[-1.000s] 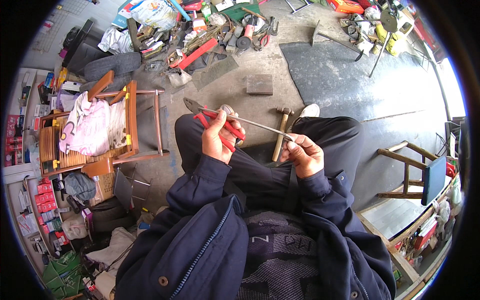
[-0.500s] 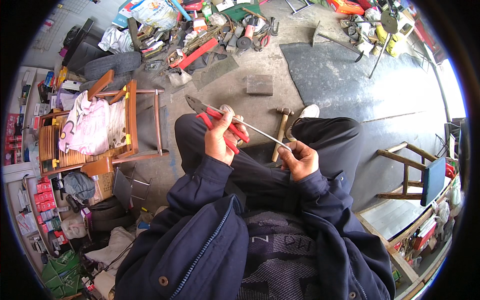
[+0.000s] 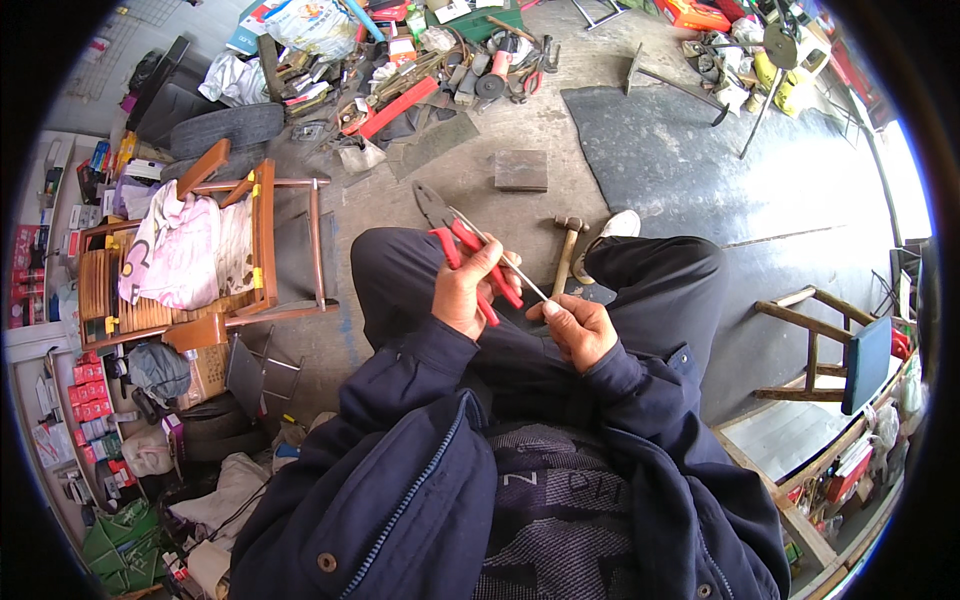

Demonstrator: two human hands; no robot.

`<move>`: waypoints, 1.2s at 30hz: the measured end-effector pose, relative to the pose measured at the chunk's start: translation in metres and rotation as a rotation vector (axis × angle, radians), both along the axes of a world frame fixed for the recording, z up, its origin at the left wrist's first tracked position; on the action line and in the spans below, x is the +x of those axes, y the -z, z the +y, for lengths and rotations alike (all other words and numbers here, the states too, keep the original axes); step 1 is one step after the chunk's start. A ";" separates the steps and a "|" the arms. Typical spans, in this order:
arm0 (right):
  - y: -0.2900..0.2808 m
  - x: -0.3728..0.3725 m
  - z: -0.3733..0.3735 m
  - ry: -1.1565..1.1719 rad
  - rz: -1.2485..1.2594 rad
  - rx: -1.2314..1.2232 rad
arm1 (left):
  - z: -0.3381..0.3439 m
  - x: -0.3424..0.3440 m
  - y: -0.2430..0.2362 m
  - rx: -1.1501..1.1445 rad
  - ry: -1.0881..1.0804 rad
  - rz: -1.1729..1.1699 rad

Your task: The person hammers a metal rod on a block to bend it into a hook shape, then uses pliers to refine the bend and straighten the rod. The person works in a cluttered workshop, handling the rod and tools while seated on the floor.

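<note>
Gripped in my left hand (image 3: pixel 468 290) are red-handled pliers (image 3: pixel 433 206), their dark metal head angled up and to the left. A thin metal rod (image 3: pixel 526 279) lies across the pliers, running from beside their head down through my left fingers to my right hand (image 3: pixel 577 330). My right thumb and fingers pinch the rod near its lower end. Just beyond, between my bent legs, a wooden-handled hammer (image 3: pixel 566 257) rests by my right shoe (image 3: pixel 621 224).
A metal block (image 3: pixel 520 170) sits ahead on the floor. Piled tools (image 3: pixel 400 100) lie beyond it, and a rubber mat (image 3: pixel 700 160) stretches to the right. At left stands a wooden folding chair (image 3: pixel 262 235); at right, a stool (image 3: pixel 865 365) with a blue seat.
Both hands have shifted lower, my left one toward the right and my right one leftward, so they are closer together. The pliers and rod now slant more steeply.
</note>
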State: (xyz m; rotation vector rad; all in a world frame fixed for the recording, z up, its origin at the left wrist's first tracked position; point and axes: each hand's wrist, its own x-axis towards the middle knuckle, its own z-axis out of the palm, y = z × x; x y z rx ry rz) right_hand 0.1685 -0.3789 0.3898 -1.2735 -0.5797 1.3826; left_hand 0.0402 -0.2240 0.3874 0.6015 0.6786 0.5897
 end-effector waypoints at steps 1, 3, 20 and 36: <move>0.000 0.000 0.001 0.001 0.038 -0.011 | -0.003 0.002 0.000 -0.018 0.011 -0.012; -0.001 0.001 0.001 0.005 0.111 -0.119 | -0.004 0.003 -0.002 -0.012 0.012 0.006; -0.003 0.007 -0.003 -0.005 0.583 -0.090 | 0.016 -0.008 0.002 0.040 -0.106 -0.020; 0.013 0.022 -0.009 0.038 0.669 -0.006 | 0.040 -0.025 0.006 0.072 -0.174 -0.102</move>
